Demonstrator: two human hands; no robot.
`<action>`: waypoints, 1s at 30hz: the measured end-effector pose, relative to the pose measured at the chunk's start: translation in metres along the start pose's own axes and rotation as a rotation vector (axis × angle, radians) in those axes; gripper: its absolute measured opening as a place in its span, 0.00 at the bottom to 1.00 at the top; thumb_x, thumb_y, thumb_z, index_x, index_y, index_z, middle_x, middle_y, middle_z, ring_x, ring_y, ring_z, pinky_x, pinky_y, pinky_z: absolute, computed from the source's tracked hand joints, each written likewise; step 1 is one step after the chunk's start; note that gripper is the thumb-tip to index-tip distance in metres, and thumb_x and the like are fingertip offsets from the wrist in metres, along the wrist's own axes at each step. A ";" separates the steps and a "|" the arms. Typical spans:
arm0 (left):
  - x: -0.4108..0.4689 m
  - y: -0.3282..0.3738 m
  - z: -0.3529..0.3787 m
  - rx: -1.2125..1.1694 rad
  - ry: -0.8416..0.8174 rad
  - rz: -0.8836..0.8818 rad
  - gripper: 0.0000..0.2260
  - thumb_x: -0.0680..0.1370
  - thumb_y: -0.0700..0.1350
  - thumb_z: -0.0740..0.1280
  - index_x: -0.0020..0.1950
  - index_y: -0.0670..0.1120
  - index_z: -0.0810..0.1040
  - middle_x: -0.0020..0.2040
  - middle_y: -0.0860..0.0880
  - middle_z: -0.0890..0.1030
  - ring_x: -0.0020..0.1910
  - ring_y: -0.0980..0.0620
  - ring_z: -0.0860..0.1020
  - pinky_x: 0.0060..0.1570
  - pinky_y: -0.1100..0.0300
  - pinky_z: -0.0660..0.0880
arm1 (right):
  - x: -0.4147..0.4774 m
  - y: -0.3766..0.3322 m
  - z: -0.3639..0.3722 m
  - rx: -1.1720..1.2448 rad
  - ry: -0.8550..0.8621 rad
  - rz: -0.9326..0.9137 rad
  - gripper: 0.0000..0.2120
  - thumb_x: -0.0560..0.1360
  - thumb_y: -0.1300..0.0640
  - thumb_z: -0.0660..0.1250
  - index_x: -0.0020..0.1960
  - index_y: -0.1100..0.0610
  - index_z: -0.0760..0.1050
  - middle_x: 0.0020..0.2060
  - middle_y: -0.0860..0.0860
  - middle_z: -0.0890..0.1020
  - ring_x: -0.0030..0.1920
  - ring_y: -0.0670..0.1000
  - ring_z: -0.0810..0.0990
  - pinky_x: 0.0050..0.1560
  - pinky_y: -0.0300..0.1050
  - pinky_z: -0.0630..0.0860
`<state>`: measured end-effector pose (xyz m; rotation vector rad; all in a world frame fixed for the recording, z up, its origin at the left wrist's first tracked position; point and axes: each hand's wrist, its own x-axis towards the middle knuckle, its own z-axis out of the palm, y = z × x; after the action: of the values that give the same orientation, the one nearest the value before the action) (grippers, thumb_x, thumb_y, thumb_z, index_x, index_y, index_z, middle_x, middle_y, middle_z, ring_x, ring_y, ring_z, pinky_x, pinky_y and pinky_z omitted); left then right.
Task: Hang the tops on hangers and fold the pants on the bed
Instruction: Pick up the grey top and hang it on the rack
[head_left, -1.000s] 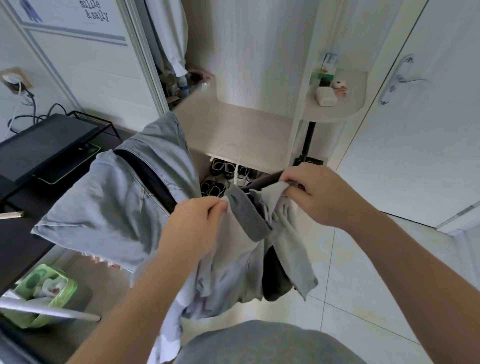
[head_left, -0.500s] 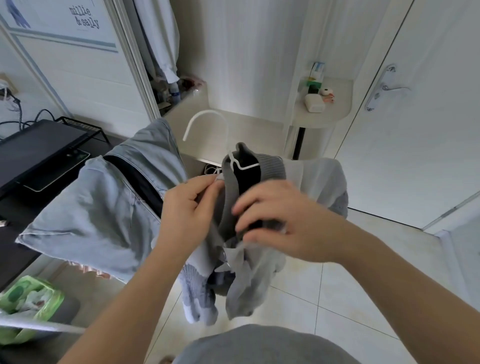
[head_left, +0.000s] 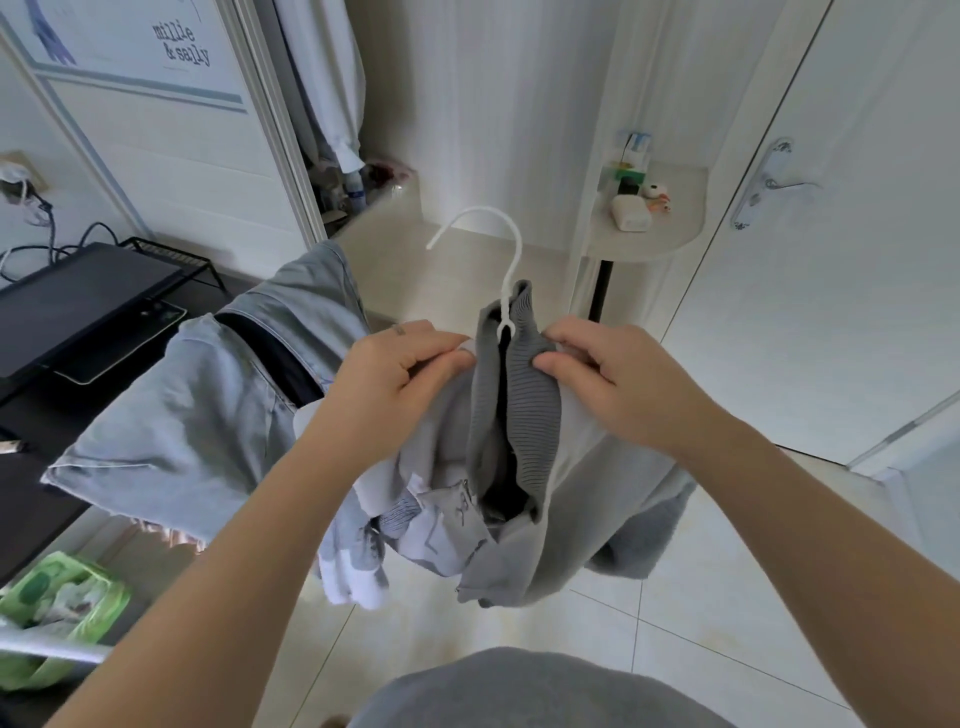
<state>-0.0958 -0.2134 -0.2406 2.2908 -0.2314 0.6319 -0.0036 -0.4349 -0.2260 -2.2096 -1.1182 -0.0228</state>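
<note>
Left hand (head_left: 387, 384), right hand (head_left: 618, 379) pinch grey top (head_left: 524, 395); hanger (head_left: 498, 260) shoulders hidden.

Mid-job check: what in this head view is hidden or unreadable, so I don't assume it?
Hanger, head view: only the hook shows; the grey top hides its shoulders, so seating is unknown.
Jeans, head view: the denim covers whatever they drape over.
Wipes pack, head view: cut off by the left edge.
Shelf items, head view: too small to identify.
</note>
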 end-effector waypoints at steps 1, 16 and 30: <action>0.000 -0.003 -0.004 0.002 -0.003 0.001 0.08 0.80 0.43 0.67 0.54 0.44 0.86 0.37 0.54 0.79 0.41 0.58 0.76 0.44 0.72 0.68 | 0.001 0.001 -0.001 0.035 0.000 0.008 0.10 0.82 0.52 0.63 0.41 0.48 0.70 0.27 0.47 0.71 0.29 0.48 0.71 0.32 0.37 0.63; -0.026 -0.026 -0.010 0.164 -0.021 -0.217 0.06 0.82 0.54 0.59 0.49 0.57 0.74 0.36 0.56 0.77 0.36 0.56 0.75 0.37 0.59 0.71 | -0.011 0.038 0.003 0.366 0.060 0.114 0.11 0.77 0.46 0.64 0.42 0.50 0.81 0.38 0.58 0.81 0.41 0.58 0.79 0.42 0.39 0.71; -0.010 -0.035 -0.012 -0.028 0.149 -0.346 0.12 0.74 0.64 0.64 0.40 0.59 0.81 0.34 0.56 0.80 0.38 0.53 0.79 0.42 0.51 0.76 | -0.033 0.059 -0.003 0.152 -0.164 0.228 0.18 0.77 0.40 0.60 0.44 0.55 0.76 0.38 0.52 0.79 0.39 0.50 0.77 0.41 0.45 0.72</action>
<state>-0.0975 -0.1803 -0.2594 2.1741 0.2223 0.6085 0.0187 -0.4849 -0.2655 -2.2172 -0.9133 0.3353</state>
